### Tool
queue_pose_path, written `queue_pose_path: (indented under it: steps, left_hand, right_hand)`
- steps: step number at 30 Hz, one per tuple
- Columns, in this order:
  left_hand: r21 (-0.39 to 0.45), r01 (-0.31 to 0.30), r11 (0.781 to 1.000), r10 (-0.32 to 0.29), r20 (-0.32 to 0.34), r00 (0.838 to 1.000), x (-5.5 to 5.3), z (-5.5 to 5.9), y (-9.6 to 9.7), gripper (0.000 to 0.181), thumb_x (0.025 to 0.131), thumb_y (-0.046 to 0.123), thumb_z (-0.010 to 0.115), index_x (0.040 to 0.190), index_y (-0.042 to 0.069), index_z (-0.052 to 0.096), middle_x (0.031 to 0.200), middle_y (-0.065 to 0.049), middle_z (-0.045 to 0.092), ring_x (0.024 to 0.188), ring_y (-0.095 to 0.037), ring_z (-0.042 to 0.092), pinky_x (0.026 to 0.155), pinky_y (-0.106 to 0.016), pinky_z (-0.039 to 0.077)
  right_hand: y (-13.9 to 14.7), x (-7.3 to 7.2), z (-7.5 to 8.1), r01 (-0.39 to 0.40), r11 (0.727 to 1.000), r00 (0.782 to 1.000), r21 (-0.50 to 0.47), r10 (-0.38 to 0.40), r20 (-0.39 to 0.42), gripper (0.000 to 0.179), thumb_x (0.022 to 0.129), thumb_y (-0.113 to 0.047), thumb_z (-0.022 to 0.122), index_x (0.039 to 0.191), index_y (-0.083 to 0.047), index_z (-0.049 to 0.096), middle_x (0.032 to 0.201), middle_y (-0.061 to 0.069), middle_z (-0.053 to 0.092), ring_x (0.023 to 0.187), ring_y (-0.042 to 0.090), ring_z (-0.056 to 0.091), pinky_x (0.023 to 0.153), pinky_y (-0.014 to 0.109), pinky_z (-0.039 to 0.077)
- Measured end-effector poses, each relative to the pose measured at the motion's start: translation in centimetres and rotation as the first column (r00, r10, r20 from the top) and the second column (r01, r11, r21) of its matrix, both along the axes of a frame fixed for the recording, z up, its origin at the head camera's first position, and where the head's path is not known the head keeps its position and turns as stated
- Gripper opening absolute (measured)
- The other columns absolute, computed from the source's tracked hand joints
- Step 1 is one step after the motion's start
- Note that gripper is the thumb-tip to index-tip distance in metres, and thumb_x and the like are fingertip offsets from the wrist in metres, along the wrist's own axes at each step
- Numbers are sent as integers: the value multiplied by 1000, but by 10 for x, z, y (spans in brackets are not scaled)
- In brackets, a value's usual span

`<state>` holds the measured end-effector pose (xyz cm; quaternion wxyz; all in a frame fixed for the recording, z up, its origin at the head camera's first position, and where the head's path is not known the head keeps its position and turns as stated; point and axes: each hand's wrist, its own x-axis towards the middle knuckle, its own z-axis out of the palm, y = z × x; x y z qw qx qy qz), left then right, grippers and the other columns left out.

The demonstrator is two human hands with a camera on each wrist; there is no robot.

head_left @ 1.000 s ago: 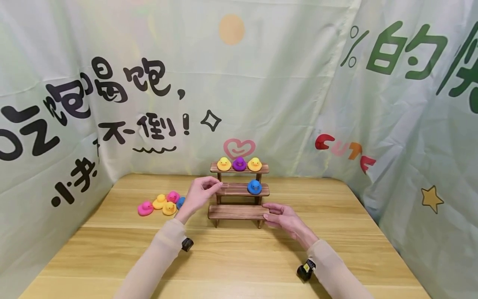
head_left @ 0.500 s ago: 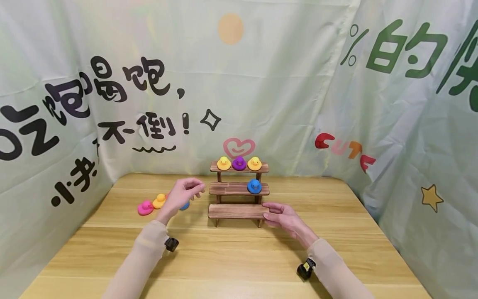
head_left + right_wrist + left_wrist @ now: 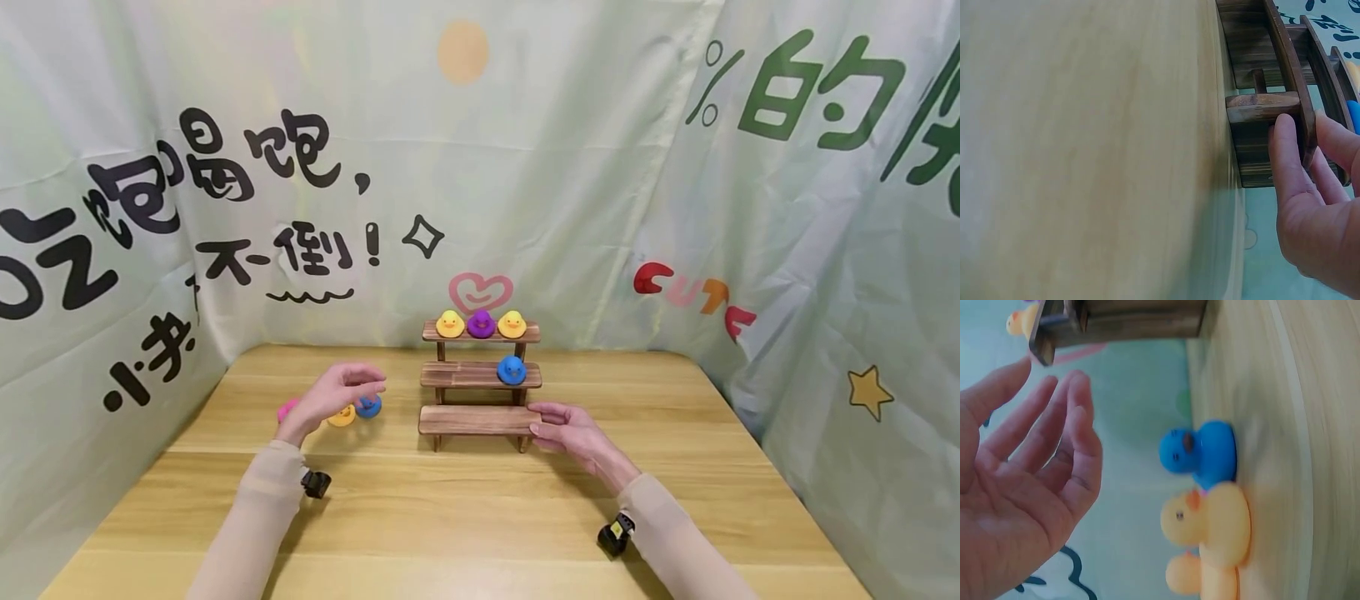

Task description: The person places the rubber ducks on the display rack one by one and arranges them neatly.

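My left hand (image 3: 335, 397) is over the rubber ducks on the left of the table, its fingers loosely bent and nothing in them. Just below its fingertips is a blue duck (image 3: 368, 406), with a yellow duck (image 3: 342, 415) beside it. A pink duck (image 3: 287, 411) peeks out behind the wrist. In the left wrist view the palm faces a blue duck (image 3: 1200, 453) and yellow ducks in a row. My right hand (image 3: 577, 439) pinches the right end of the lowest step of a three-step wooden stand (image 3: 476, 421), thumb and fingers on either side of the board (image 3: 1288, 75).
On the top step sit a yellow duck (image 3: 450, 324), a purple duck (image 3: 481, 324) and another yellow duck (image 3: 512, 324). A blue duck (image 3: 512, 371) is at the right of the middle step. Printed cloth (image 3: 570, 208) hangs behind the wooden table (image 3: 480, 517).
My left hand has moved left from the middle step of the stand to above the ducks on the table. My right hand keeps its grip on the lowest step.
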<state>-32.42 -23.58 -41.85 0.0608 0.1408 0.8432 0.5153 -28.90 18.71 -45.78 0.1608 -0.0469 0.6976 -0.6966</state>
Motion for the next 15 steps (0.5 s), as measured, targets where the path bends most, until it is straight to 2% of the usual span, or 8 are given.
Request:
queue_pose_path:
  steps: [4, 10, 15]
  left_hand:
    - [-66, 18, 998, -19, -22, 1000, 1, -1, -14, 37, 95, 27, 65, 122, 2, 64, 122, -21, 66, 106, -26, 65, 86, -40, 54]
    - [-67, 21, 998, -26, -71, 997, 1, -6, -31, 31, 92, 15, 69, 113, -8, 65, 114, -23, 68, 98, -18, 62, 83, -32, 54]
    - [-98, 0, 995, -6, -63, 998, 0, -12, -40, 26, 89, 9, 71, 110, -6, 67, 107, -20, 68, 93, -18, 60, 79, -30, 53]
  right_hand:
    - [1, -1, -1, 0, 1000, 1000, -1, 0, 0, 52, 94, -2, 62, 141, 9, 43, 139, 28, 48, 100, 16, 66, 91, 34, 55]
    - [2, -1, -1, -24, 1000, 1000, -2, 24, -15, 54, 94, -3, 63, 142, 10, 41, 136, 26, 51, 101, 16, 66, 95, 38, 54]
    - [2, -1, -1, -27, 1000, 999, -4, 27, -19, 55, 94, -5, 64, 142, 9, 42, 137, 26, 50, 102, 16, 66, 94, 38, 54]
